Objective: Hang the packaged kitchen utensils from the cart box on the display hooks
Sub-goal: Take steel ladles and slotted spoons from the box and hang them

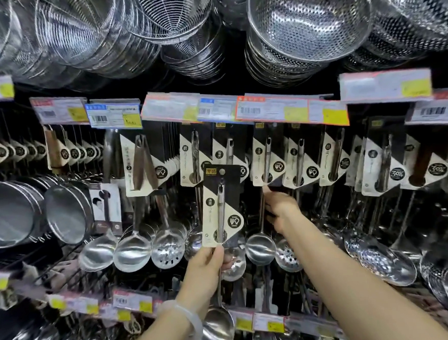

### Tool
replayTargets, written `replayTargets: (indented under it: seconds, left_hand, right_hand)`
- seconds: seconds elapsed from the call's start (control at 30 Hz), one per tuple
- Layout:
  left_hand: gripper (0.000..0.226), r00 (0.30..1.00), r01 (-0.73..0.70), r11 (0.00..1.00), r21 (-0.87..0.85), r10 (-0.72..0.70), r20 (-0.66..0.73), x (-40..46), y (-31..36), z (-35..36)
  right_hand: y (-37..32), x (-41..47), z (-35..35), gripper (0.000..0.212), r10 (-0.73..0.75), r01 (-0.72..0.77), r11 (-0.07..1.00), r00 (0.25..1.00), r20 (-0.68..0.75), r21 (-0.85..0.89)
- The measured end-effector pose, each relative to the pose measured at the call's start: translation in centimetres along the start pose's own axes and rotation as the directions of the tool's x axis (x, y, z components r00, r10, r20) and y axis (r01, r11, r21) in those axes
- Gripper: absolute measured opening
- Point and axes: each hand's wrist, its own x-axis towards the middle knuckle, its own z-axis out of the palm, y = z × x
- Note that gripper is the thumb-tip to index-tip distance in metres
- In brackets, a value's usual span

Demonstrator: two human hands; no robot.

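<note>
My left hand (205,269) grips a packaged steel ladle (220,208) by its handle, just below the black and cream card. The card stands upright in front of the display; the ladle's bowl (217,329) hangs below my wrist. My right hand (280,209) reaches into the rack and touches the lower edge of a hanging ladle card (267,162), fingers around its handle. Rows of like carded ladles and skimmers hang from hooks under the price-tag rail (266,109).
Steel colanders and wire strainers (306,25) hang overhead. Sieves (68,212) fill the left side. Ladle and skimmer bowls (167,247) crowd the middle. A lower price rail (131,302) runs across below. The cart box is out of view.
</note>
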Motion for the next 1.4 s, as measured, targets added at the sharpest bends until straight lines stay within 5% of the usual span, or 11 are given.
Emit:
replayTargets:
  seconds: [0.1, 0.27, 0.7, 0.9, 1.1, 1.27, 1.4]
  left_hand:
    - [0.020, 1.000, 0.008, 1.000, -0.004, -0.008, 0.020, 0.1, -0.6, 0.7]
    - [0.019, 0.999, -0.032, 0.999, 0.039, 0.031, 0.044, 0.0, -0.7, 3.8]
    - [0.016, 0.945, -0.246, 0.959, 0.140, 0.205, 0.256, -0.7, 0.8, 7.2]
    - [0.025, 0.942, -0.239, 0.937, 0.254, 0.160, 0.296, -0.5, 0.2, 5.5]
    - [0.025, 0.951, -0.228, 0.888, 0.401, 0.114, 0.288, 0.1, -0.8, 5.2]
    - [0.024, 0.969, -0.198, 0.797, 0.570, 0.073, 0.235, 1.9, -2.5, 6.3]
    - [0.031, 0.992, -0.118, 0.767, 0.631, 0.065, 0.107, 4.0, -3.4, 7.2]
  right_hand:
    - [2.2, -2.9, -0.6, 0.033, -0.054, 0.059, 0.993, 0.997, -0.057, 0.102]
    - [3.9, -7.5, -2.3, 0.037, -0.232, 0.217, 0.973, 0.896, 0.380, 0.082]
    - [-0.7, -9.6, -4.9, 0.023, -0.485, 0.474, 0.874, 0.834, 0.264, 0.106]
    - [-2.4, -8.5, -4.2, 0.036, -0.442, 0.440, 0.895, 0.852, 0.282, 0.074]
    - [-2.5, -6.6, -3.5, 0.067, -0.370, 0.357, 0.929, 0.902, 0.224, 0.096]
    - [-3.4, -4.2, -3.0, 0.033, -0.336, 0.324, 0.941, 0.928, 0.160, 0.098]
    - [-4.1, -2.2, -2.2, 0.044, -0.306, 0.308, 0.951, 0.944, 0.120, 0.000]
